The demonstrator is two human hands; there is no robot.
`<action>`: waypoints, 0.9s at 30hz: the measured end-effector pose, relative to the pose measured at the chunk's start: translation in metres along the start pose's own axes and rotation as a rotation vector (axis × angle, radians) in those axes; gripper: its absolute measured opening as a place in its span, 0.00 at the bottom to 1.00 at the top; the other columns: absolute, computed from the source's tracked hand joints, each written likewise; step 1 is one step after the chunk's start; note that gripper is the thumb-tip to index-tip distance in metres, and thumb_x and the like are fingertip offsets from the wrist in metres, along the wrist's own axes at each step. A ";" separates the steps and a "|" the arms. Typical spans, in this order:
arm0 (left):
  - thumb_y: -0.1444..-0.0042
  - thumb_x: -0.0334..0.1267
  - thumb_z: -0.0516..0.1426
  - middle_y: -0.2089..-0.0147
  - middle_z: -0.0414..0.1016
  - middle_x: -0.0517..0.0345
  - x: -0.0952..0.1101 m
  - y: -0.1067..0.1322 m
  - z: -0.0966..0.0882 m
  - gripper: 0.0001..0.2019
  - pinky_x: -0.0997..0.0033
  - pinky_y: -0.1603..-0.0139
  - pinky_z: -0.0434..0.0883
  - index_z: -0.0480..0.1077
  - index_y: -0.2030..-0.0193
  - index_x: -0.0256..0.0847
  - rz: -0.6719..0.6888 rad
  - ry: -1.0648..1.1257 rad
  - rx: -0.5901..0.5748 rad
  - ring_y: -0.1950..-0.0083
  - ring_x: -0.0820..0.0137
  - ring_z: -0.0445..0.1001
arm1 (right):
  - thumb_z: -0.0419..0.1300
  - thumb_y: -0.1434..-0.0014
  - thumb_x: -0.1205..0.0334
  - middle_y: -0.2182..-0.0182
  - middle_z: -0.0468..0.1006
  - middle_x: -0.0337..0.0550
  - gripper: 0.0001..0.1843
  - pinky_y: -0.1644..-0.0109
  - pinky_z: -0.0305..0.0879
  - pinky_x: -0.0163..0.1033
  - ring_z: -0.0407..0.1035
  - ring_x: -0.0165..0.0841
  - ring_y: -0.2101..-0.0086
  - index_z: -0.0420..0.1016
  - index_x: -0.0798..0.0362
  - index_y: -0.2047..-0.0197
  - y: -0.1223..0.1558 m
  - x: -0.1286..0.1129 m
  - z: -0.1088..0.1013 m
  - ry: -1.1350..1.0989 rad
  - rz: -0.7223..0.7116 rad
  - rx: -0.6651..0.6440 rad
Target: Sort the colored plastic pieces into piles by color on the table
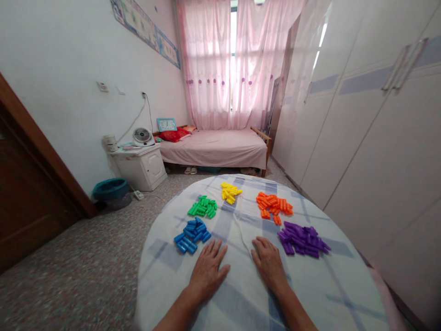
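A: Entry one: the pieces?

B: Small tube-like pieces, five heaps, one colour each, on a cloth-covered table (241,296) across the lower centre of the frame. Blue heap (195,232), left of lower centre. Green heap (202,208), directly above it. Yellow heap (230,192), near the middle of the frame, highest of the five. Orange heap (270,203), right of the middle. Purple heap (302,238), below orange, further right.

A: Entry two: the hands?

B: Left hand (207,266), lower centre: palm down, fingers extended, no grasp shown. Its fingertips lie just beside the blue heap — contact cannot be told. Right hand (268,259), slightly right of it: palm down, fingers loosely spread, no piece seen in the grasp; just beside the purple heap.

A: Step in hand?

B: Judged a pause. Pieces lie grouped by colour; both hands rest on the cloth, handling none.

A: And what would a next move call for?

B: In my judgement, a hand lifted first, then fingers narrowed to a pinch. Blue and purple need little reach; green, yellow and orange ask for a stretch up the frame. Pieces overlap — a careless touch could roll several.
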State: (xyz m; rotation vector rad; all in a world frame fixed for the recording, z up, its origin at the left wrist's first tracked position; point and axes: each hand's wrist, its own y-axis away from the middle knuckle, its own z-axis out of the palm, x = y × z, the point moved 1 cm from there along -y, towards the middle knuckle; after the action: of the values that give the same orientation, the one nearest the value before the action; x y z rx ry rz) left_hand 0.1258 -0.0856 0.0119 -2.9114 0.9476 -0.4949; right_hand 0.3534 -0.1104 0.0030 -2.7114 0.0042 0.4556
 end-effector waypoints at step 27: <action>0.43 0.46 0.49 0.43 0.70 0.48 -0.149 -0.016 -0.048 0.19 0.55 0.33 0.53 0.71 0.51 0.39 -0.344 0.393 0.535 0.36 0.63 0.62 | 0.52 0.40 0.63 0.48 0.73 0.45 0.15 0.40 0.59 0.46 0.63 0.38 0.45 0.72 0.50 0.51 0.023 -0.053 0.012 -0.164 -0.123 -0.015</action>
State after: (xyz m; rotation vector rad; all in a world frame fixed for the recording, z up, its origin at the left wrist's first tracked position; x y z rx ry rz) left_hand 0.0062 0.0166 0.0168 -2.5150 0.2519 -1.1650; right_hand 0.2982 -0.1301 0.0002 -2.6613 -0.2101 0.6409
